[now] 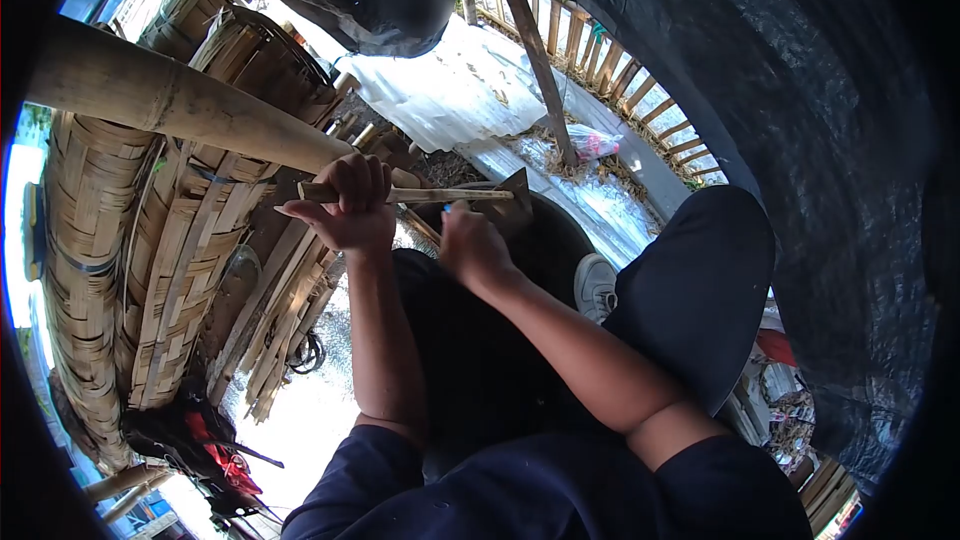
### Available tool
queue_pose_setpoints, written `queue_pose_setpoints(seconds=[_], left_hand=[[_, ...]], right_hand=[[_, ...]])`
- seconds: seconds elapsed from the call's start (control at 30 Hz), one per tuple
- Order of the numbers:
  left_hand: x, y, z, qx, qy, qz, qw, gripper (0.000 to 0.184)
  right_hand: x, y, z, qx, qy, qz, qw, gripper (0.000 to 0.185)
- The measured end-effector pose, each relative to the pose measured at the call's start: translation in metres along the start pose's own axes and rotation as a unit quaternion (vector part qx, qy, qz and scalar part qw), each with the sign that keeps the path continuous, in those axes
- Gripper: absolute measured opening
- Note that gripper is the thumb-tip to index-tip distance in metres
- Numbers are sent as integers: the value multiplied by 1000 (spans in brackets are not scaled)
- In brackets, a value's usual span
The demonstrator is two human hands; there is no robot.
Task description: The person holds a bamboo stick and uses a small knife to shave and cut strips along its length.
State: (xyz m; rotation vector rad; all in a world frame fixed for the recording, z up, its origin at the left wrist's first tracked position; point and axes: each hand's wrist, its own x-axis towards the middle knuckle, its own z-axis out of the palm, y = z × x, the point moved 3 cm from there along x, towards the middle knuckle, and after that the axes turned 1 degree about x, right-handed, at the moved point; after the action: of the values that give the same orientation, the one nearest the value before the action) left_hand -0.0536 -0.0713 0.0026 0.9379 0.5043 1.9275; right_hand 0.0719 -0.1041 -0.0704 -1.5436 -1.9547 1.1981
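My left hand [350, 205] is wrapped round a light wooden handle [445, 196], with the thumb sticking out to the left. The handle lies nearly level and meets a flat, dark, hoe-like blade [516, 206] at its right end. Just below the handle, my right hand [472, 248] is closed, and a small blue bit shows at its fingertips. What the right hand holds is mostly hidden. Behind the blade is a dark round container or tyre [560, 230], partly covered by the tool and my legs.
A thick bamboo pole [190, 105] slants in from the left above woven bamboo panels [90, 270]. Wooden strips [275, 330] lie beside my left arm. Dark sheeting [830, 140] hangs at the right. Ahead are corrugated sheets [440, 90], a leaning post [530, 40] and a slatted fence [640, 90].
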Motion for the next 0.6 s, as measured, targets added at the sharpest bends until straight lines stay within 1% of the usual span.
queue_pose_setpoints(seconds=[0.07, 0.13, 0.2, 0.23, 0.27, 0.33, 0.4, 0.47, 0.5, 0.53, 0.6], left_hand=[[1, -1, -1, -1, 6, -5, 1000, 71], [1, -1, -1, -10, -18, -2, 1000, 71], [1, -2, 4, 11, -15, 2, 1000, 70], [0, -3, 7, 33, -16, 7, 999, 70], [-1, -3, 4, 32, -17, 7, 999, 70], [2, 1, -3, 41, 7, 16, 999, 69], [1, -3, 0, 28, 6, 12, 1000, 69], [2, -3, 2, 12, 12, 16, 1000, 69], [1, -2, 3, 23, 7, 16, 1000, 69], [1, -1, 3, 35, 1, 15, 999, 69], [3, 2, -1, 27, 20, 28, 999, 68]], right_hand=[[4, 17, -1, 15, 27, 17, 999, 22], [-2, 0, 0, 25, 25, 16, 999, 23], [-6, -13, -4, -13, 25, -25, 999, 25], [-1, 4, -2, 23, 45, 2, 999, 25], [3, 18, 4, 22, 46, 2, 999, 25], [6, 11, -6, 14, 35, 8, 999, 24], [-4, -8, -10, 7, 19, 1, 1000, 24], [-8, -22, -15, -9, -14, -18, 1000, 18], [-2, 6, 3, 5, 29, -4, 1000, 24], [0, 17, 8, 4, 28, -4, 1000, 24], [7, 26, 7, 8, 35, 5, 999, 23]])
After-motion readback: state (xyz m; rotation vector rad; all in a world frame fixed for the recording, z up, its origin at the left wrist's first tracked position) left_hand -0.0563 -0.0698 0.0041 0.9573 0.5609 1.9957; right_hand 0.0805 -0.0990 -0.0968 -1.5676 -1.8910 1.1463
